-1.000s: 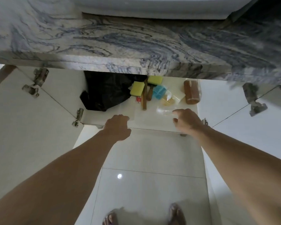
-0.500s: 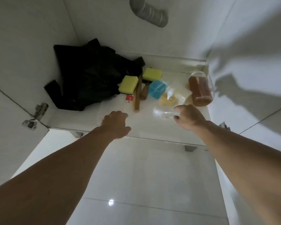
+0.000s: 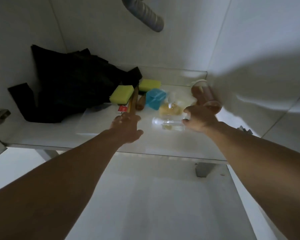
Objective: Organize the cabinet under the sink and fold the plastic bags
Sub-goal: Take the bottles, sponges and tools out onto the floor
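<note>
Right hand (image 3: 199,119) curls around the clear plastic bottle (image 3: 168,123) lying sideways near the cabinet floor (image 3: 97,135) front edge; left hand (image 3: 126,125) spread, reaching toward the wooden sticks (image 3: 133,101).

One head camera looks forward and down, close into the open cabinet (image 3: 42,135), arms reaching ahead.

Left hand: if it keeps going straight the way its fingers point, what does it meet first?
Most likely the wooden stick lying just ahead of the left hand, with the small red item beside it. Blur hides whether the fingertips already touch it.
</note>
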The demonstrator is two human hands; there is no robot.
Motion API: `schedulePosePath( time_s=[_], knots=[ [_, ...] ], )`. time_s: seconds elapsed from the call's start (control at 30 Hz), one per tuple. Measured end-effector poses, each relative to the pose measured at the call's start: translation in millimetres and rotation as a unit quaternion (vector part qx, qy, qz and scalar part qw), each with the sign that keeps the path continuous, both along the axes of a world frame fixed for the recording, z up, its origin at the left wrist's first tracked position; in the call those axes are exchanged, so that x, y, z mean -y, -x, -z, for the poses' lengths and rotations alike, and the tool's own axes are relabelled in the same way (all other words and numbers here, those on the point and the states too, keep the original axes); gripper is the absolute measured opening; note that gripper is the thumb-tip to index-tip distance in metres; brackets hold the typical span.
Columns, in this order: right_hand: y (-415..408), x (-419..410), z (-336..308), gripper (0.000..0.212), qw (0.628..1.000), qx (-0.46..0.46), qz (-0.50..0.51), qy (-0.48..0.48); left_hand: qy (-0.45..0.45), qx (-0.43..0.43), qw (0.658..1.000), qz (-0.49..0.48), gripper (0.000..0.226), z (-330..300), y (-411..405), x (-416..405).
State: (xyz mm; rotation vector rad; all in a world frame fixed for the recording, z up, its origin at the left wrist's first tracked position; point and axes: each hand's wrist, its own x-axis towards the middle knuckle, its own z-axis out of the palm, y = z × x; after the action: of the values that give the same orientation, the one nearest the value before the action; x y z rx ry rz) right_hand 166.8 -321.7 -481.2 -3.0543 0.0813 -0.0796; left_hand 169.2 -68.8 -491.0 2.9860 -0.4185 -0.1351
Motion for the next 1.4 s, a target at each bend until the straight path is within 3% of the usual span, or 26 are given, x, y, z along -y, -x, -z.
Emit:
schedulePosePath(
  time_s=[0.2, 0.43, 0.87, 1.0, 1.13, 1.23, 1.4],
  knots=[
    [-2.8, -6.7, 3.4, 0.049, 0.999, -0.013, -0.037, 0.01, -0.023, 0.033, 0.999, -0.037, 0.052, -2.2, 3.5, 4.3],
    [-11.0, -28.3, 18.0, 0.045, 0.996, 0.019, -0.076, 0.033, -0.054, 0.061, 0.995, -0.056, 0.057, 2.6, -3.7, -25.9],
    [-15.8, -30.8, 31.6, 0.075, 0.998, -0.002, -0.066, -0.002, -0.002, 0.111, 0.992, -0.052, 0.062, 20.7, -6.8, -26.6],
    [-17.2, -29.9, 33.5, 0.077, 0.997, -0.025, -0.066, -0.022, 0.048, 0.107, 0.988, -0.103, 0.062, 20.8, -9.0, -24.6],
    [-17.7, -31.8, 31.3, 0.076, 0.997, -0.036, -0.059, -0.024, 0.012, 0.134, 0.978, -0.158, 0.04, 19.8, -10.6, -31.1],
    [-17.3, -33.7, 30.0, 0.076, 0.997, -0.042, -0.056, -0.025, 0.004, 0.14, 0.973, -0.184, 0.047, 20.2, -11.8, -41.9],
    [-15.5, -36.0, 26.0, 0.076, 0.998, -0.038, -0.052, -0.019, 0.005, 0.16, 0.98, -0.118, 0.052, 24.1, -15.3, -42.3]
  ],
)
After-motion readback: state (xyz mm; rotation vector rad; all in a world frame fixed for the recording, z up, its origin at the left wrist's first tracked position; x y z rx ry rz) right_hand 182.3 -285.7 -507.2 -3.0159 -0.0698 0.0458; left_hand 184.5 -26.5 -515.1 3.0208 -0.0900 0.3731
